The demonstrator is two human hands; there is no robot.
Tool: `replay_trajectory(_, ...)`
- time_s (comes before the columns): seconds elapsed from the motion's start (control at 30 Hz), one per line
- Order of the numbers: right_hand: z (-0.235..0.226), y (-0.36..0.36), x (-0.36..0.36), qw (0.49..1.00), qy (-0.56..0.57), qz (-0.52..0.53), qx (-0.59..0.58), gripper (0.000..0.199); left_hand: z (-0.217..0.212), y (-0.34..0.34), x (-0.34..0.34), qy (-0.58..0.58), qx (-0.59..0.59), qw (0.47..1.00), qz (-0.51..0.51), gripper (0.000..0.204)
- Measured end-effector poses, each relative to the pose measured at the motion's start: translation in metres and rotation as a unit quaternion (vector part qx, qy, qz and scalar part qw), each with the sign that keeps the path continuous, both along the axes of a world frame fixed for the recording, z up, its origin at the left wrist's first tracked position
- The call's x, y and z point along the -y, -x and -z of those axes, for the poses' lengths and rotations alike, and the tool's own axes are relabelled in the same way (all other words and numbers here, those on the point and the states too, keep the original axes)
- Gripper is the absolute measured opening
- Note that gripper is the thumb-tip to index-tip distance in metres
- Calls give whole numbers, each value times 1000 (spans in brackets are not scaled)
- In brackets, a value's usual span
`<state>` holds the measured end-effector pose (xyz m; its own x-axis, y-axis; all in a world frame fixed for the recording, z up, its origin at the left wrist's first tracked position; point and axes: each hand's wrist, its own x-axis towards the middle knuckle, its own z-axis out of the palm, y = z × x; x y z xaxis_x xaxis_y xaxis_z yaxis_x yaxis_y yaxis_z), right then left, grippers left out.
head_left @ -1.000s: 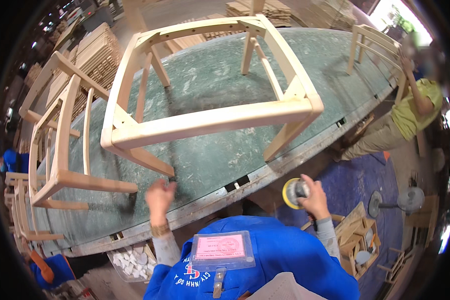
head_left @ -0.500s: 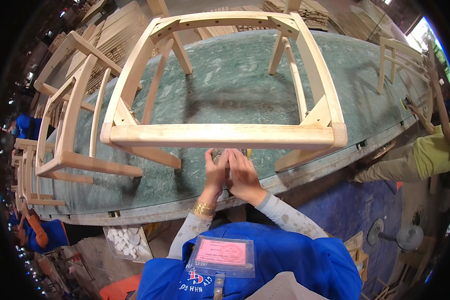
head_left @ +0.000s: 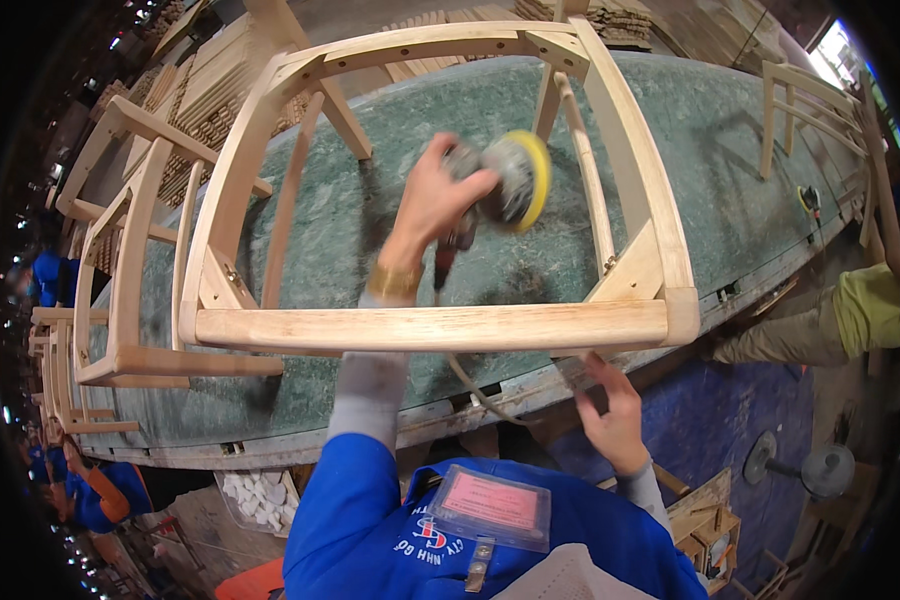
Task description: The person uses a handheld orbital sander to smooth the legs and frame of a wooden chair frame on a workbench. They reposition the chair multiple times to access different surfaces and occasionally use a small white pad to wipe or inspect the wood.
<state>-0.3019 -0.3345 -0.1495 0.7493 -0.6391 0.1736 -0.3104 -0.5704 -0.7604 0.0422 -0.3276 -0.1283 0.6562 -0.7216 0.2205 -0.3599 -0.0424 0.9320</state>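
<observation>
My left hand (head_left: 435, 200) is raised inside the opening of a pale wooden chair frame (head_left: 430, 328). It grips a sander (head_left: 515, 180) with a round, yellow-edged pad, blurred by motion and tilted so the pad faces right. A hose hangs from the tool toward the table edge. The chair frame stands on a green-topped table (head_left: 400, 270), its front rail crossing over my left forearm. Below that rail, at its right end, my right hand (head_left: 615, 415) has thumb and fingers bent around a small greyish piece, too unclear to name.
More wooden chair frames (head_left: 135, 260) stand at the left, another (head_left: 810, 110) at the far right. A second sander (head_left: 808, 198) lies near the right table edge, beside a person in yellow-green (head_left: 865, 310). A bin of white pieces (head_left: 260, 500) and a fan (head_left: 827, 470) are below.
My hands, together under the front rail before, are apart now. The left has lifted the sander into the frame opening; the right has moved rightward. The chair frame has shifted slightly nearer.
</observation>
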Motion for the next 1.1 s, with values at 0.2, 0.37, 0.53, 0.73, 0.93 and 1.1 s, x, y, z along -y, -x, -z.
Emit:
replay_trajectory(0.2,30,44,1,996,-40,56,-54,38,-45,6,72,-125,191,970,83,66)
replay_trajectory(0.37,45,63,10,990,-47,83,-106,33,-51,9,113,-129,279,947,93,68)
replay_trajectory(0.53,48,70,16,983,-57,110,-136,32,-57,-7,136,-147,329,930,72,73)
replay_trajectory(0.73,61,75,14,982,-52,114,-139,31,-60,6,137,-216,276,931,98,75)
replay_trajectory(0.93,61,79,16,979,-57,131,-148,30,-63,-6,149,-245,299,918,87,72)
replay_trajectory(1.1,67,81,17,978,-56,131,-150,30,-59,0,153,-224,314,921,59,70)
